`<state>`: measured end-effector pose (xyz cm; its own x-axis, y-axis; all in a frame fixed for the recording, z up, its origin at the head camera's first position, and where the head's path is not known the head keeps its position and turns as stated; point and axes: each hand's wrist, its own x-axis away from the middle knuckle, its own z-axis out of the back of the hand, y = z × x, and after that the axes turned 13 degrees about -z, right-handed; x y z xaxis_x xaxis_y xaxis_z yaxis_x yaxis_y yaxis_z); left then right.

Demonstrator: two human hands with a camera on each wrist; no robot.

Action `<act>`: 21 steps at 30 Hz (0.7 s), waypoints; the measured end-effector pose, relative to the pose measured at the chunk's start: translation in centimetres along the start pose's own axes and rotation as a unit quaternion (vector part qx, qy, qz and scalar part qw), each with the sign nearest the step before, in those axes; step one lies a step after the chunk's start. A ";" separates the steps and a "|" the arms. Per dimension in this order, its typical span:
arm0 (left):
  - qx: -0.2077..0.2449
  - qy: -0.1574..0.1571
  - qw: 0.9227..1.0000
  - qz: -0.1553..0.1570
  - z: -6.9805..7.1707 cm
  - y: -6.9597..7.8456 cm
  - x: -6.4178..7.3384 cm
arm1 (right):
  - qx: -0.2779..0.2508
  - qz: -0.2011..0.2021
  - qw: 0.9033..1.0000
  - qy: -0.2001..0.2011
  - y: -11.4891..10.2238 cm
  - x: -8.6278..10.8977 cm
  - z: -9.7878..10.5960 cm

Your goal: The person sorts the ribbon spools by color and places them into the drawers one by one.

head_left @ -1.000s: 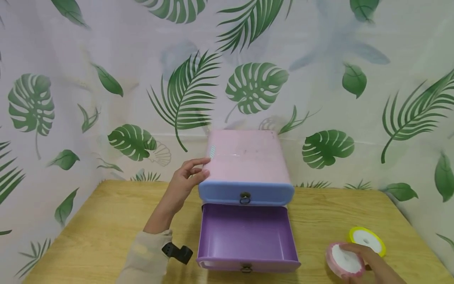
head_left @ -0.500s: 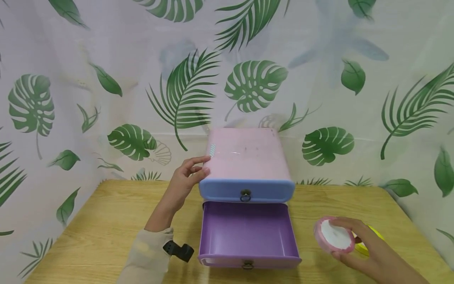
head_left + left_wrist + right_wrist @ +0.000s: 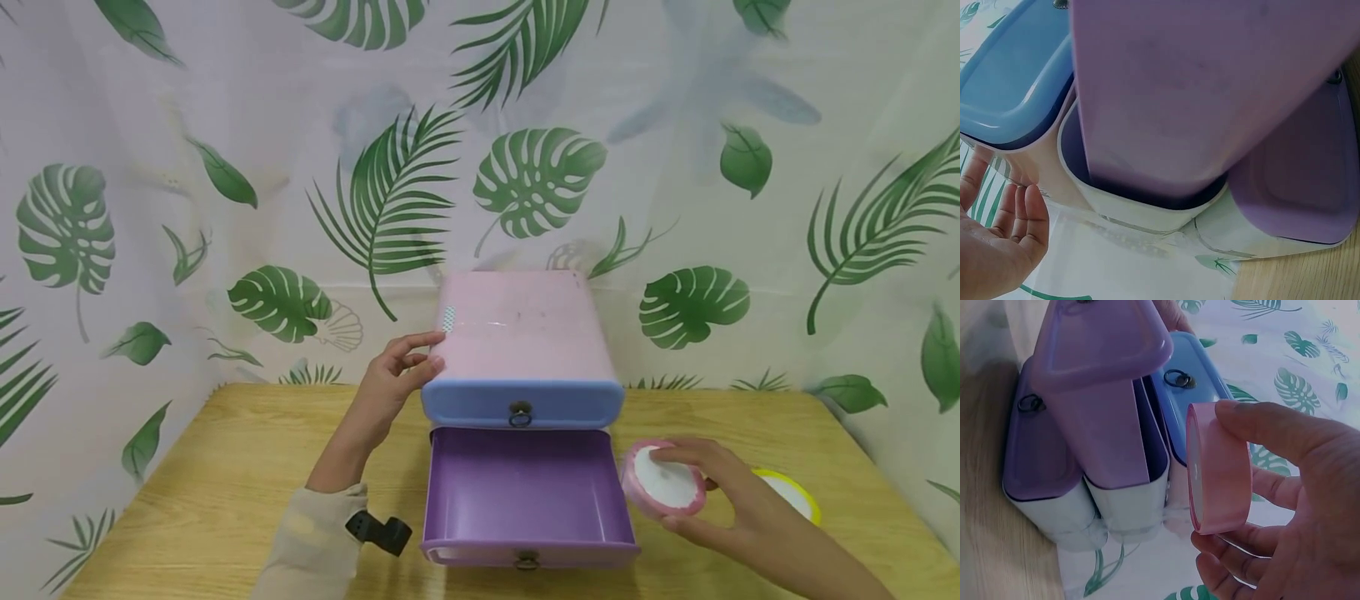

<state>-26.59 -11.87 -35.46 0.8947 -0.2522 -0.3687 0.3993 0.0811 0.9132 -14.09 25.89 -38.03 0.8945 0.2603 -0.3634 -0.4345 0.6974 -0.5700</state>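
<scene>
a right hand (image 3: pixel 750 508) grips the rim of a pink ribbon spool (image 3: pixel 667 479) between thumb and fingers, its white flat face tilted upward, just right of an open purple drawer (image 3: pixel 517 500); the left hand (image 3: pixel 390 375), farther from the spool, rests unclenched fingers against the pink cabinet's (image 3: pixel 517 329) left edge.

Pink roll (image 3: pixel 666 483) partly covered by right fingers (image 3: pixel 693 453); yellow-rimmed spool (image 3: pixel 797 495) partly hidden.
</scene>
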 end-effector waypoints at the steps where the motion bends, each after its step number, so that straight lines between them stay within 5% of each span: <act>1: 0.000 0.001 1.000 0.001 0.0 0.0 0.0 | -0.004 0.003 1.000 -0.003 -0.2 -0.1 -0.1; 14: -0.003 0.000 1.000 -0.006 -0.1 -0.2 0.0 | -0.016 0.040 0.999 -0.024 -1.6 -1.5 -1.6; 21: -0.001 -0.003 1.000 -0.010 0.0 -0.2 0.1 | -0.018 0.002 0.998 -0.060 -2.5 -2.1 -2.6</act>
<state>-26.55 -11.88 -35.69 0.8856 -0.2594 -0.3852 0.4166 0.0774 0.9058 -15.12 21.88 -37.74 0.8981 0.3423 -0.2761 -0.4394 0.6721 -0.5960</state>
